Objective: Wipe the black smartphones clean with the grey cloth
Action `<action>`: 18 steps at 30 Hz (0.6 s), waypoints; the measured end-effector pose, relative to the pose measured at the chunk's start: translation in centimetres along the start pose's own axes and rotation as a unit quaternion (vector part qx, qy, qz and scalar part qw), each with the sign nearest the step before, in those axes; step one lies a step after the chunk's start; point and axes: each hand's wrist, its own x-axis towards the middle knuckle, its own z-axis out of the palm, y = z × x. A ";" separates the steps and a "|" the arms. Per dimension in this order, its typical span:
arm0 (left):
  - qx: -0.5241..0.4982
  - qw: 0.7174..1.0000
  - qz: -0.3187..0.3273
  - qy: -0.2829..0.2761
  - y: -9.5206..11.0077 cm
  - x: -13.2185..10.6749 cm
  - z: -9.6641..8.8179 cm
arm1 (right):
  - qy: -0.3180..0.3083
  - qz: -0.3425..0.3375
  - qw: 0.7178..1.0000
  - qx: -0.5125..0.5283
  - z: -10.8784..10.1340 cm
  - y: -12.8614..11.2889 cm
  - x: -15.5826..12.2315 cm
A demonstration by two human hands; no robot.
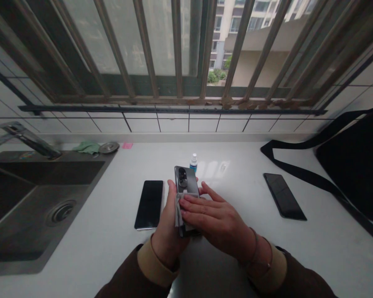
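Head view looks down on a white tabletop (90,252) beneath a barred window (177,49). The left hand (169,221) holds a dark grey phone (186,180) tilted up off the surface, its camera bump at the top, with the left fingers (171,194) clenched around its edge. The right hand (214,217) lies across the phone's lower half, its fingers (195,205) extended and pressing a grey cloth (180,213) against the back. A bracelet (256,256) circles the right wrist. Just behind the phone stands a small spray bottle (193,163) with a blue label. A black phone (149,205) lies face up just left of the hands, and another (284,196) lies farther right, near a black bag (351,165) whose strap (301,174) trails across the tabletop. At the left sits a steel sink (46,207) with a drain (62,212) and a faucet (25,138); beyond it are a green rag (87,147), a round metal strainer (108,147) and a pink note (127,145). White tiles (174,124) run below the window, and an apartment building (236,29) shows outside.
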 end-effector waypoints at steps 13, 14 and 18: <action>0.230 0.971 0.003 -0.063 -1.0 0.3 -1.5 | 0.112 0.192 0.974 -0.048 -0.8 1.3 -0.3; 0.203 0.977 0.026 -0.068 -1.0 0.4 -1.3 | 0.098 0.173 0.980 -0.033 -0.8 1.2 -0.2; 0.108 0.990 0.076 -0.057 -0.5 0.6 -0.9 | 0.043 0.091 0.995 0.010 -0.9 0.8 0.0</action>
